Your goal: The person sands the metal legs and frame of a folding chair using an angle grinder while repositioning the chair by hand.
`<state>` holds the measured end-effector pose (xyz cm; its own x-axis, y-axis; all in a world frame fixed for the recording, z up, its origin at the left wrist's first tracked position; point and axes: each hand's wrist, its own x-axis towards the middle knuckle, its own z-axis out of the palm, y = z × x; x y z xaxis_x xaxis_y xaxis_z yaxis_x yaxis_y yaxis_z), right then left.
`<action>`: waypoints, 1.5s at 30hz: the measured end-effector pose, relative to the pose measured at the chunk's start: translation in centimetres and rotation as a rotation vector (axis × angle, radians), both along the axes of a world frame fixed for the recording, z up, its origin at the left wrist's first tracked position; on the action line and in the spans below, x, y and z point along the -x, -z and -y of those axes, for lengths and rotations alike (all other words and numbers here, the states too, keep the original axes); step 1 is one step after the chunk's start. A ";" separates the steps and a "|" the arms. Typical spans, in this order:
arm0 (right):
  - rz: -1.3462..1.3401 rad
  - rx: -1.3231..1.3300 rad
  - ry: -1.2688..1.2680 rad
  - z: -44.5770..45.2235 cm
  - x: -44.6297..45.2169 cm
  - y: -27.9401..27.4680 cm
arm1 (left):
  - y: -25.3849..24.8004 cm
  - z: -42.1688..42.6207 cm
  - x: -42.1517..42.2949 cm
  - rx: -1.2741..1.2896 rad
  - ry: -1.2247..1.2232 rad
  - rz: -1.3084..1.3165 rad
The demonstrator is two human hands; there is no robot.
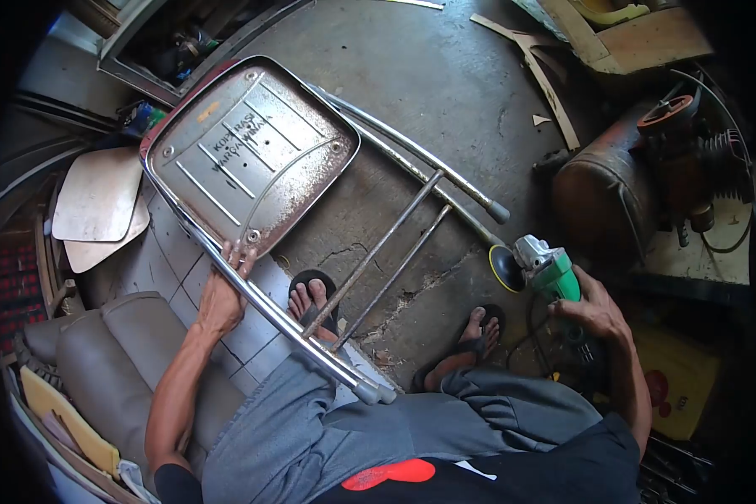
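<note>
A metal folding chair [290, 155] lies tilted before me, the underside of its seat facing up with handwritten black letters and rust along the edges. My left hand [224, 290] grips the chrome tube of its frame beside the seat's lower corner. In my right hand [595, 307] is a green angle grinder [554, 273], fingers wrapped round its body. The grinder's round yellow-edged disc [506, 269] is close to the end of one chair leg; whether they touch I cannot tell. Two rusty crossbars [386, 244] join the legs.
An air compressor [605, 181] with a rusty tank stands at the right. Wood scraps [546, 92] lie on the concrete floor at the back. Grey cushions [126, 353] and thin curved boards [99, 197] are on the left. My sandalled feet [470, 344] stand below the chair frame.
</note>
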<state>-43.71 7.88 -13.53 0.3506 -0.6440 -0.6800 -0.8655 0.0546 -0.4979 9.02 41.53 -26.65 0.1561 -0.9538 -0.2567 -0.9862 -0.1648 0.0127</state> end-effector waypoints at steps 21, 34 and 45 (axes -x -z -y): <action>0.102 -0.001 0.099 -0.2 1.6 0.4 | -4.6 4.5 12.8 0.164 0.583 -0.324; 0.115 0.073 -0.035 1.6 0.6 0.6 | -20.1 12.8 10.4 0.652 0.491 -0.201; 0.171 0.116 0.012 0.5 2.8 -0.2 | -7.9 8.5 12.0 0.345 0.759 -0.355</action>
